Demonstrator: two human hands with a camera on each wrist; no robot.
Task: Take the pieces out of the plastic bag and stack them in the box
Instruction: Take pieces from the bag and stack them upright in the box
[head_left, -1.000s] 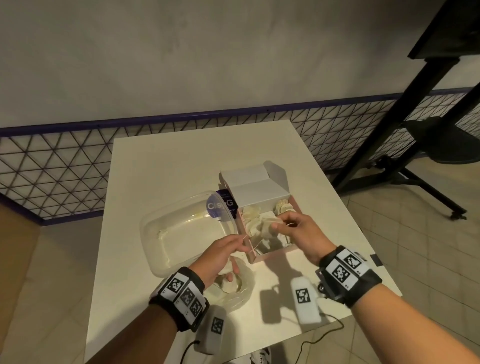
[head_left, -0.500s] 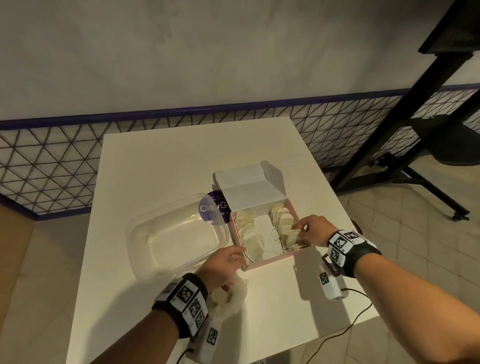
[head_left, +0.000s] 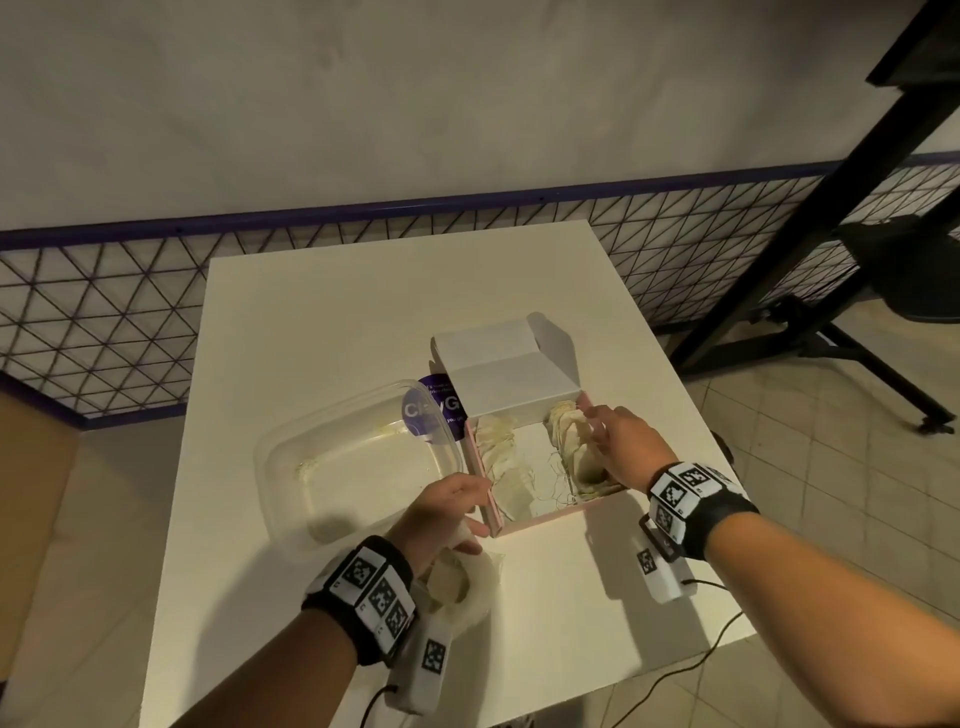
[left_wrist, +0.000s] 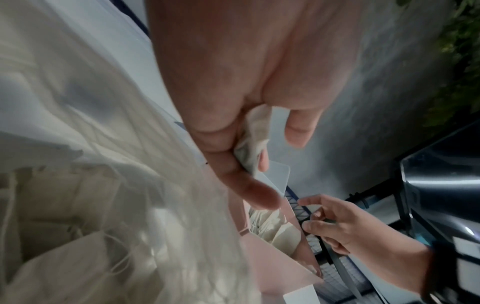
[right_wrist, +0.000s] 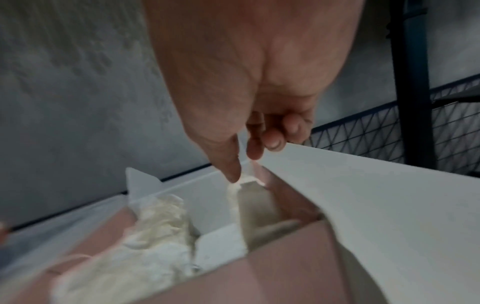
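A pink box (head_left: 540, 519) with its white lid folded back sits mid-table. Cream sachets with strings stand in it as a left row (head_left: 498, 457) and a right row (head_left: 569, 441). My right hand (head_left: 597, 431) lies over the right row with relaxed fingers touching the sachets; in the right wrist view a fingertip (right_wrist: 233, 176) rests on a sachet's top edge (right_wrist: 246, 181). My left hand (head_left: 467, 512) sits at the box's near-left corner and grips the neck of the plastic bag (head_left: 457, 582). The left wrist view shows the pinched bag film (left_wrist: 252, 139) and sachets inside the bag (left_wrist: 64, 205).
A clear plastic tub (head_left: 353, 457) lies left of the box, with a purple round label (head_left: 434, 410) behind it. The white table (head_left: 363, 312) ends close behind my wrists. A wire fence runs along the far side, and a black stand (head_left: 779, 260) rises at right.
My right hand carried a sachet from over the box's middle to the right row and no longer holds it. The left hand stayed by the corner with the bag.
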